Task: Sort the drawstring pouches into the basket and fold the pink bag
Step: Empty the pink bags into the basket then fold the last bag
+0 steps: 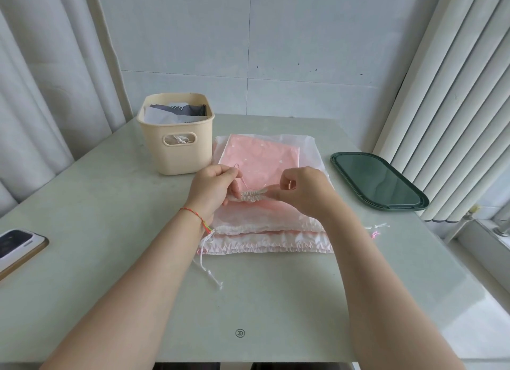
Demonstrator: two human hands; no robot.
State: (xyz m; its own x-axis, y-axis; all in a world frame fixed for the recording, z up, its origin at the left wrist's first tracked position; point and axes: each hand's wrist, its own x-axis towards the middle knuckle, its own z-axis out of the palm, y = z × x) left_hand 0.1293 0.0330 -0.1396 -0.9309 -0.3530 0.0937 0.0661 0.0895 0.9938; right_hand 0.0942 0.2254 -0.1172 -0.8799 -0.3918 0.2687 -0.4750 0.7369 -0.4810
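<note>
Gathered pouch mouth (251, 196) pinched between left hand (214, 189) and right hand (299, 190)

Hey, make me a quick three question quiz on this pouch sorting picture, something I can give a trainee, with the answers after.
1. True or false: the beige basket already has items inside.
2. Which thing lies at the table's right side? A) dark green tray B) phone C) basket
3. Fill in: both hands pinch the gathered ______ of a small pink pouch.

Key
1. True; grey and white pieces show above its rim.
2. A; the dark green tray lies there, while the phone sits at the left edge.
3. Top; the left hand and right hand hold the small pink pouch above the pink bag.
</note>
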